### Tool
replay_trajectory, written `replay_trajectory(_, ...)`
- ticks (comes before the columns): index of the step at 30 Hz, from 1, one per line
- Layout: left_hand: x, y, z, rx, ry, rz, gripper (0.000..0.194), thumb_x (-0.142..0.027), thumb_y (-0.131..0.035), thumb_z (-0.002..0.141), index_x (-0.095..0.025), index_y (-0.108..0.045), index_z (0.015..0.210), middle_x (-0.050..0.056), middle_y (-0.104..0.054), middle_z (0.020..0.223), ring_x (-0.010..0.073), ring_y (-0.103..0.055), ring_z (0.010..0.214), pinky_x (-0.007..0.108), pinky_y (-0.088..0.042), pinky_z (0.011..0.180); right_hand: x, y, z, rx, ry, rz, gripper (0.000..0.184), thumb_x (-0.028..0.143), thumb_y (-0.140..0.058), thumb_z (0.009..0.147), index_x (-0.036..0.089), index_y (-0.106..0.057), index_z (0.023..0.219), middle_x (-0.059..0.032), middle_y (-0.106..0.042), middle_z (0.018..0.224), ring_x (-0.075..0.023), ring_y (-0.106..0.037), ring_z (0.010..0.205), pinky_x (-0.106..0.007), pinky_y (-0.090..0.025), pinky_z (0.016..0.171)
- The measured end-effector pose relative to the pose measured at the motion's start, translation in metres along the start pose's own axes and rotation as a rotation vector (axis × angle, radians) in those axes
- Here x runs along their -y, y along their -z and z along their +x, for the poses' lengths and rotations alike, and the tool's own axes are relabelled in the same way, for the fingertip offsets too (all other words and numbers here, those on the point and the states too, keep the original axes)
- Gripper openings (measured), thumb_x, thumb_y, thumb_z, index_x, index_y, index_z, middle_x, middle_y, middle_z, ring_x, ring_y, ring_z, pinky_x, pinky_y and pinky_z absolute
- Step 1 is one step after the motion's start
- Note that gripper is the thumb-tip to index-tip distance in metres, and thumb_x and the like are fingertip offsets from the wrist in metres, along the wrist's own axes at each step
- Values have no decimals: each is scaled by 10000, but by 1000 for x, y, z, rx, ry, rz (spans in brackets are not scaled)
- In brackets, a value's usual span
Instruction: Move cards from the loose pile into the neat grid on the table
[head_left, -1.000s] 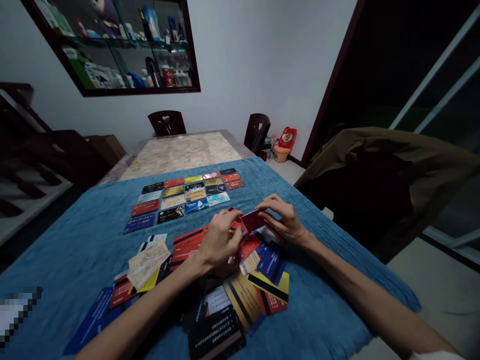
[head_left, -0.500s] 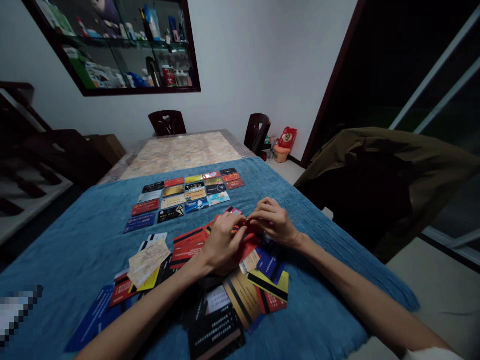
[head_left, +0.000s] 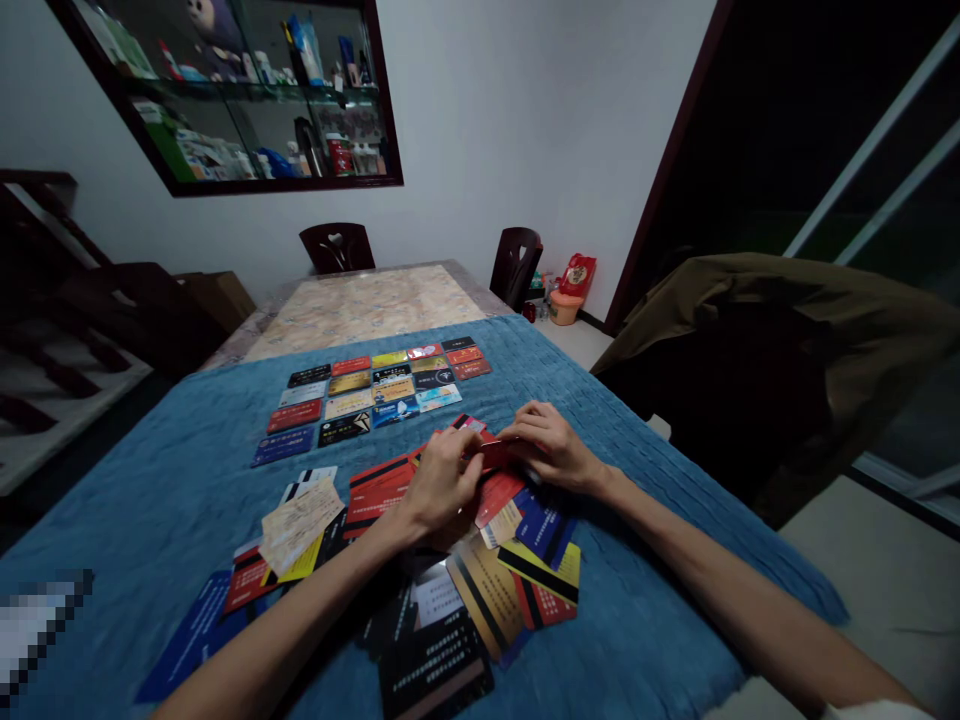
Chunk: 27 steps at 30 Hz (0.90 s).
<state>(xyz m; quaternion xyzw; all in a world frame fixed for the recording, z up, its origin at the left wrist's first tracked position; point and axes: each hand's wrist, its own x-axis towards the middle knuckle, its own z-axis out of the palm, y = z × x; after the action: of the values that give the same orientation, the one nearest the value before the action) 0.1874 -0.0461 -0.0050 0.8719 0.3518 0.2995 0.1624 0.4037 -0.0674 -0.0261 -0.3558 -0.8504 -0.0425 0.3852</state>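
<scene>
Both of my hands meet over a loose heap of plastic cards (head_left: 480, 570) on a blue cloth (head_left: 150, 500). My left hand (head_left: 442, 480) and my right hand (head_left: 551, 445) pinch the two ends of one dark red card (head_left: 496, 455), holding it low, just above the heap. Beyond my hands, a neat grid of cards (head_left: 375, 390) lies face up in three rows on the cloth. More scattered cards (head_left: 292, 525) lie to the left of my left forearm.
The table (head_left: 360, 305) runs on past the cloth, with two dark chairs (head_left: 337, 245) at its far end. A chair draped with a brown coat (head_left: 780, 350) stands at the right. A wall cabinet (head_left: 240, 90) holds bottles and boxes.
The red card was lifted and tilted up between my hands a second ago. It has come down nearly flat over the heap, and both hands have closed in around it.
</scene>
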Motion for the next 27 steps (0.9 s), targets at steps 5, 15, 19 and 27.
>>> replay_trajectory(5,4,2,1,-2,14,11,112,-85,-543,796,-185,-590,782,13,-660,804,175,-588,777,308,-434,747,-10,4,-5,46,-48,23,253,122,-528,873,189,-644,1088,-60,-696,888,-221,-555,905,-383,-402,794)
replay_trajectory(15,6,0,1,-12,14,-14,121,-115,-543,829,-188,-633,861,20,-674,836,179,-602,797,319,-450,767,-7,7,-2,54,-99,21,146,160,-517,915,183,-621,1015,-69,-677,895,-204,-563,865,-358,-417,771)
replay_trajectory(19,9,0,1,-18,37,-1,115,-119,-546,833,-190,-636,846,21,-684,847,179,-602,796,314,-447,755,-11,4,-4,47,-70,-16,143,183,-551,910,185,-608,1041,-75,-677,913,-219,-553,904,-366,-416,782)
replay_trajectory(27,13,0,2,-31,66,17,134,-110,-522,842,-186,-628,874,32,-690,875,197,-605,825,337,-457,770,-13,0,-6,69,-15,-176,284,248,-583,906,156,-561,1174,-129,-660,1081,-266,-513,1020,-420,-420,841)
